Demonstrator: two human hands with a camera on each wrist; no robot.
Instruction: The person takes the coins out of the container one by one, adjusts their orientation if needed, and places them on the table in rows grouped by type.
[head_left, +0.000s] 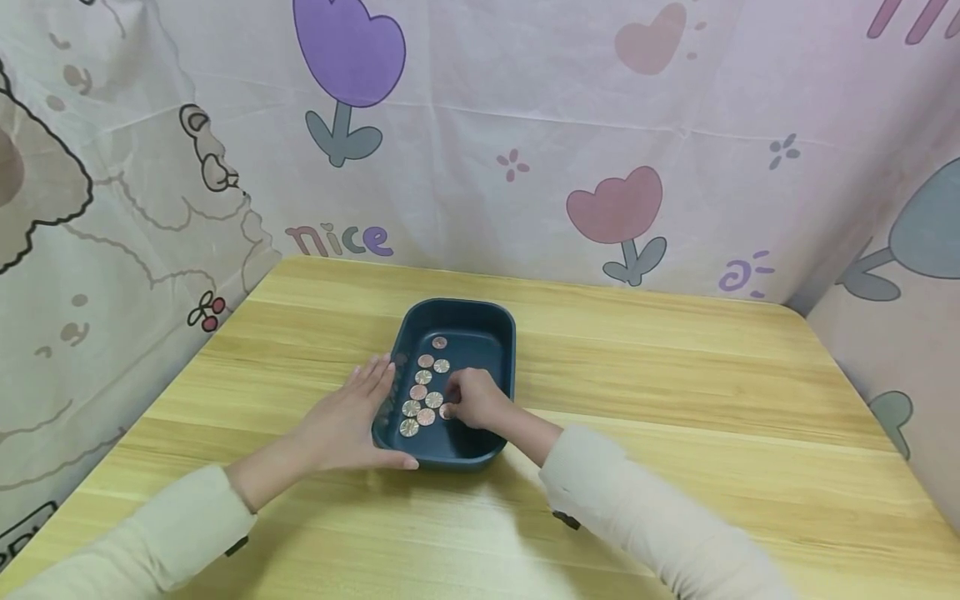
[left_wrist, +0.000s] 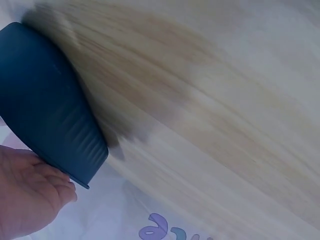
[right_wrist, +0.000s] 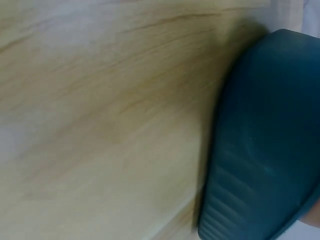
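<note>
A dark teal rectangular tray with raised walls lies on the table, several copper- and brass-coloured coins flat along the left part of its floor. My left hand rests against the tray's left side, fingers straight along the rim and thumb stretched along the near edge. In the left wrist view, its fingers touch the rim. Inside the tray, my right hand has curled fingers and pinches a coin beside the lower coins. The right wrist view shows mainly the tray's outer wall; the pinch is hidden there.
The tray stands on a light wood-grain table. A printed cloth with flowers hangs behind the table's far edge, and patterned cloth also covers the left side. Both sleeves are cream-coloured.
</note>
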